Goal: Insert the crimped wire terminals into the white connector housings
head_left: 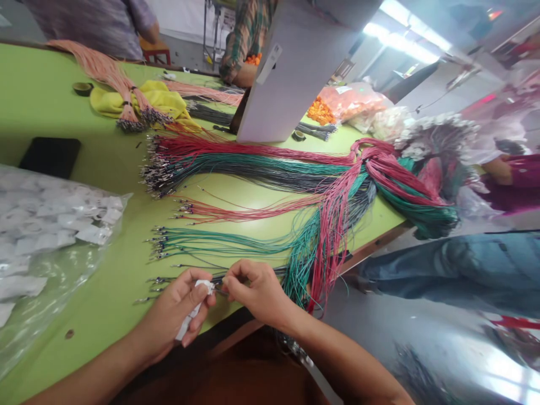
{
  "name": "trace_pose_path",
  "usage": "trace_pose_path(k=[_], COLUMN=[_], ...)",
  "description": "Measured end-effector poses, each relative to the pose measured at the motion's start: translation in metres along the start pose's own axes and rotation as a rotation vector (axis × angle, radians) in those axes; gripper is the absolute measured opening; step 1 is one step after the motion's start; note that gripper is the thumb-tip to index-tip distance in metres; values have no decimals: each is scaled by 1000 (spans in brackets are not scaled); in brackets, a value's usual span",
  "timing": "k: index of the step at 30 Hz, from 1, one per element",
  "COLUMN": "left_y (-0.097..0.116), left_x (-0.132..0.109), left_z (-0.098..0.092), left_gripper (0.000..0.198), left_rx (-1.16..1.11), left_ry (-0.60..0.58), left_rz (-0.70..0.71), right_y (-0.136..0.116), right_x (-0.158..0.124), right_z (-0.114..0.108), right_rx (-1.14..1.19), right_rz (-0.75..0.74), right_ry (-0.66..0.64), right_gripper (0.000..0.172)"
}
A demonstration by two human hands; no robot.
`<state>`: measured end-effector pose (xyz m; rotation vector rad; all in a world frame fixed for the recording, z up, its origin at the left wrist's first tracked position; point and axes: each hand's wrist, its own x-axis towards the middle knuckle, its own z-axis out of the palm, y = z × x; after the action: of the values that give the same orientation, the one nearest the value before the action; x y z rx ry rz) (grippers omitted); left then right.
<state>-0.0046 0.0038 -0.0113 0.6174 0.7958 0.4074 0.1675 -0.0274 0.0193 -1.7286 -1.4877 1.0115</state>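
Observation:
Near the front edge of the table, my left hand (188,306) is closed around white plastic connector housings (204,286), its thumb pressed on the top one. Just to the right, my right hand (254,289) pinches a thin dark wire (220,291) whose end meets the housing; whether it sits inside I cannot tell. Beyond my hands lie loose green wires (228,239) and red wires (248,211) with metal terminals at their left ends. A few dark wires (158,280) lie partly behind my hands.
A clear bag of white housings (54,225) lies left, beside a black flat object (50,156). Thick red, green and black wire bundles (253,151) cross the table. Behind are a yellow cloth (162,101), pink wire bundles (101,67), a grey upright panel (291,67) and people.

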Motion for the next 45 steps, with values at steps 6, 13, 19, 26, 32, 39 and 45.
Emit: trace_pose_path(k=[6, 13, 19, 26, 32, 39, 45], left_y=[-4, -5, -4, 0, 1, 0, 0], left_x=[1, 0, 1, 0, 2, 2, 3], left_z=[-2, -1, 1, 3, 5, 3, 3], left_gripper=[34, 37, 36, 37, 36, 35, 34], left_rx=[27, 32, 21, -27, -33, -30, -44], left_ry=[16, 39, 57, 43, 55, 33, 22], left_rz=[12, 23, 18, 12, 2, 2, 11], right_y=[-2, -3, -6, 6, 42, 51, 53], right_x=[-4, -5, -6, 52, 113, 108, 112], right_z=[5, 7, 12, -41, -93, -96, -97], right_rx=[52, 19, -19, -457, -1084, -1112, -1051], right_rz=[55, -5, -5, -119, -221, -332, -395], right_ry=[-30, 7, -18, -31, 94, 14, 74], right_gripper=[15, 16, 18, 26, 21, 24, 20])
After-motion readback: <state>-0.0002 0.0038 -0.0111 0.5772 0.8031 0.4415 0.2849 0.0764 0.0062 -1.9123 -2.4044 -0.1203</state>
